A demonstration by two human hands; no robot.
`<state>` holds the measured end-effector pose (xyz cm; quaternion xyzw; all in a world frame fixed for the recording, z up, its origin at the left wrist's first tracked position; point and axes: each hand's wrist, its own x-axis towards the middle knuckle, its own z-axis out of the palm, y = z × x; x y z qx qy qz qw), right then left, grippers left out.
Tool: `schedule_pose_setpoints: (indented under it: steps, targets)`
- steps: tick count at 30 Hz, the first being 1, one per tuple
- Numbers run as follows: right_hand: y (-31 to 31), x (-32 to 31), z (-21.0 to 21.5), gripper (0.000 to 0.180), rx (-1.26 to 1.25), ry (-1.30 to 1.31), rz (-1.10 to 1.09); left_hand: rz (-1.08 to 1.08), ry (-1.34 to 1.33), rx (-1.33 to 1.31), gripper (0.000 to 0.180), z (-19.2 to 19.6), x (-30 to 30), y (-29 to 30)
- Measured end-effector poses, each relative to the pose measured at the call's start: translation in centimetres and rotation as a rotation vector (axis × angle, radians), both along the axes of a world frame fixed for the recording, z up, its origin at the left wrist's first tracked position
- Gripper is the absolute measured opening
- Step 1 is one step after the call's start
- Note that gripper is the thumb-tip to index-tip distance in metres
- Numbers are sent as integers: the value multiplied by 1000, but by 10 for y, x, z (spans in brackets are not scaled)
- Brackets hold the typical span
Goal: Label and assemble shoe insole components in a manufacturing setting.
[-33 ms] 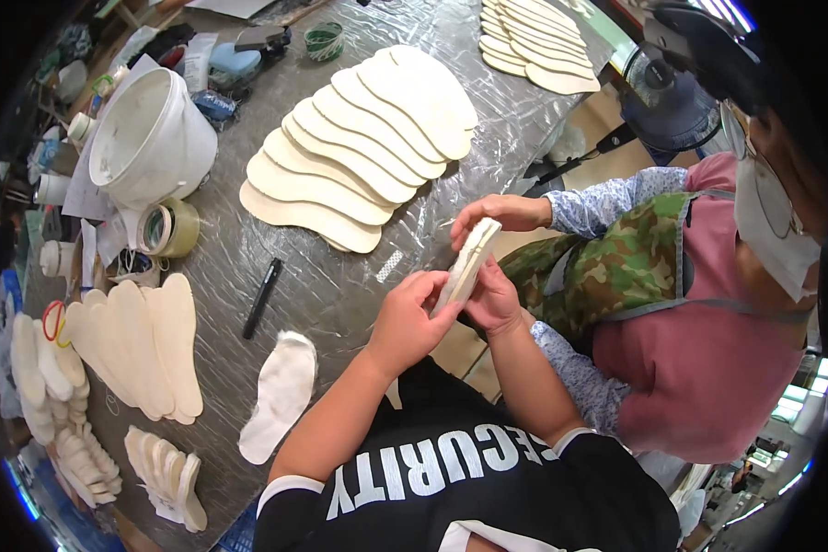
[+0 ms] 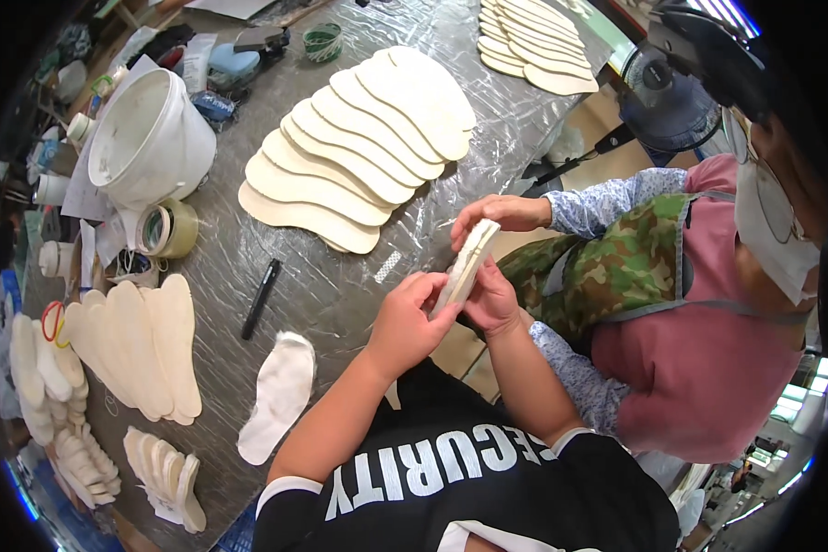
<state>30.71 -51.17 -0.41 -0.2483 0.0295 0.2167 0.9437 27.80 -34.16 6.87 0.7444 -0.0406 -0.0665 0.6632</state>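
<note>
Between my two hands I hold a small stack of cream insoles [image 2: 470, 260] edge-on, with fluffy white material along one side. My left hand [image 2: 407, 317] is closed on the lower end, its thumb and fingers pinching the layers. Wrapped round the right side, my right hand [image 2: 494, 299] grips the same stack; some of its fingers are hidden behind it. A co-worker's hand [image 2: 506, 214] is beside the stack's upper end, and I cannot tell whether it touches. One white fluffy insole [image 2: 279, 396] lies on the table left of my left forearm.
On the dark, plastic-covered table [image 2: 340, 285] lie fanned insoles [image 2: 359, 138], more insoles [image 2: 143, 350] at left and a black marker [image 2: 261, 299]. A white bucket [image 2: 170, 147] and glass jar [image 2: 182, 230] stand at left. The co-worker in a camouflage apron [image 2: 616, 267] is close on the right.
</note>
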Motion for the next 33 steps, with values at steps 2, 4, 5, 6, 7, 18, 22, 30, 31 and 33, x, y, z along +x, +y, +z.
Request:
schedule_pose_setpoints:
  steps: [2,4,5,6,7,18,22,30,31,33]
  targets:
    - [-2,1,-5,42,22,-23,17,-7,-61,57,26,2,-3,-1]
    - [-6,2,-9,40,53,-48,34,2,-51,20,24,1,-5,-4]
    - [-8,2,-10,42,77,-71,55,-1,-55,22,24,2,-5,-6]
    - [-9,2,-10,43,102,-94,74,-4,-21,-42,26,4,-6,-7]
    - [-8,3,-8,43,106,-94,72,-5,18,-104,28,4,-5,-8]
    - [-3,9,49,43,-164,-95,-418,8,-458,406,64,25,10,-13]
    - [-2,3,77,40,-309,-192,-612,8,-405,298,60,37,13,-21]
    - [-20,19,97,24,-300,-140,-617,-108,-452,184,44,52,53,-46]
    - [-19,22,88,25,-254,-103,-597,-110,-402,217,41,50,59,-50]
    - [-14,22,79,40,-362,-33,-629,-102,-466,213,39,47,64,-52]
